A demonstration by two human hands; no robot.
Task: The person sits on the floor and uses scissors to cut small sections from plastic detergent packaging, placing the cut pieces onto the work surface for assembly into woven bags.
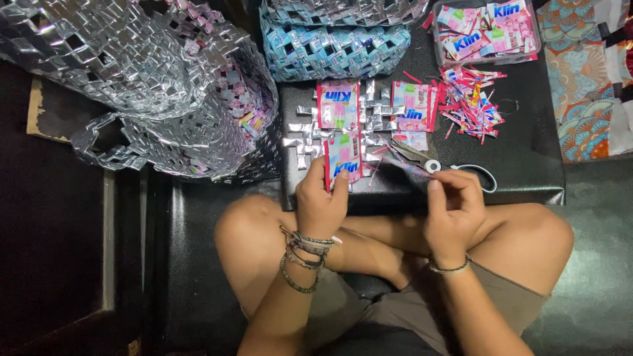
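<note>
1. Your left hand (321, 201) pinches the pink sachet wrapper (343, 158) at the near edge of the woven foil mat (339, 125).
2. Your right hand (455, 207) pinches a thin strip (402, 165), right of the mat.
3. Scissors (442, 166) lie just beyond that hand.
4. Cut scraps (471, 102) sit right of the mat; a silver woven bag (151, 86) sits left.

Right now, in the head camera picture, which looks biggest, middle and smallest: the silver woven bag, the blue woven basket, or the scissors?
1. silver woven bag, though it lies nearer the camera.
2. blue woven basket, partly cut off at the top.
3. scissors, clearly smallest.
</note>
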